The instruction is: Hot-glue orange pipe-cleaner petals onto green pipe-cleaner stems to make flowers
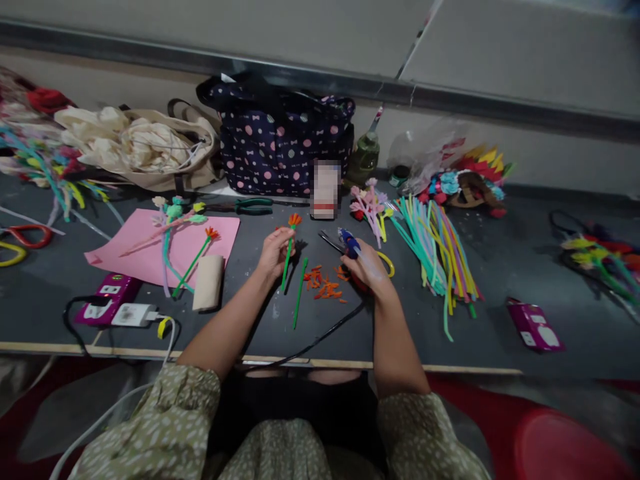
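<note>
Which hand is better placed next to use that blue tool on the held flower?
The right hand, probably: it grips the blue tool, seemingly a glue gun. The left hand holds the orange flower by its stem.

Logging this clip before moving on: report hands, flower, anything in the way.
Left hand holding green-stemmed orange flower, bloom up. Right hand gripping blue tool. Orange scraps, loose green stem and black cord on table close by.

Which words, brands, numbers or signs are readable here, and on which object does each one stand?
No text is readable.
Left purple power strip: white markings, too small.
Right purple block: white markings, too small.
White charger: grey print, blurred.
Clear plastic bag: red print, blurred.
Apparent phone: pixelated.
</note>
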Demonstrator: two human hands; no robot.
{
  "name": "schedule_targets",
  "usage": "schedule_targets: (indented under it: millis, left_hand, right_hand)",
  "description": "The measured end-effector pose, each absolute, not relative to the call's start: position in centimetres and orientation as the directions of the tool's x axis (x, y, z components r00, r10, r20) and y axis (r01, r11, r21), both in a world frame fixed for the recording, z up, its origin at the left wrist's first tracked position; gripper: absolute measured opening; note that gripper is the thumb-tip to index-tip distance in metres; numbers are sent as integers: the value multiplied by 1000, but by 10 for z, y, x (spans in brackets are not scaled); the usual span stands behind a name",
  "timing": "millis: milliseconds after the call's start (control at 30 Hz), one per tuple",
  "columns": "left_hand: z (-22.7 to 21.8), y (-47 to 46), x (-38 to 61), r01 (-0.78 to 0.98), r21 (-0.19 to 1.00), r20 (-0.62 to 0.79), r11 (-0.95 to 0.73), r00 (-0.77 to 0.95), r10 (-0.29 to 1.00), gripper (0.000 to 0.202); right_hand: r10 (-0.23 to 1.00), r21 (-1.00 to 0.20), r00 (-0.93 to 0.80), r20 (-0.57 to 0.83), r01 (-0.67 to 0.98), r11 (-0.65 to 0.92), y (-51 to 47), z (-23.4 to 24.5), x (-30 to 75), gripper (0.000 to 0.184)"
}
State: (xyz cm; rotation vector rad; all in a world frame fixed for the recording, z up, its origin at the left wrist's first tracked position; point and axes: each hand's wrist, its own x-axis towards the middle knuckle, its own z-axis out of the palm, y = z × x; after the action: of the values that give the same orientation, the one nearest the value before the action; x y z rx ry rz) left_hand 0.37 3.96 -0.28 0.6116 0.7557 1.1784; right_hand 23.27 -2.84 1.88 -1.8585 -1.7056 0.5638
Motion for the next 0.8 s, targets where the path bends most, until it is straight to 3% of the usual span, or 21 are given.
schedule_targets:
  millis: [133,267,367,500,567,700,800]
  left_hand:
    - [-1,43,-1,-595,774,-172,216,131,976,33]
    - [4,44,-3,-604,775,-168,187,88,982,33]
    - [6,44,-3,-610,775,-150,168,81,985,32]
    - [6,44,-4,-618,773,-126,142,71,990,30]
    - [6,45,-5,-616,774,-144,143,50,988,30]
    - [6,47,-6,-615,774,-165,152,35,986,31]
    - [5,47,-6,-634,758,-156,156,56,986,32]
  right_hand:
    - [993,-381,96,-64,918,-113,-34,27,231,15]
    - [992,-306,92,-89,945,-115,-38,31,218,16]
    - [998,-423,-47,-34,906,28,-37,31,215,9]
    - [977,-578,-159,144,788,214,-34,33,222,4]
    - [976,-629,-122,181,748,211,-34,34,228,7]
    - [990,-786,-66,122,603,137,-39,26,230,10]
    - [995,-825,9,104,559,81,-44,15,224,10]
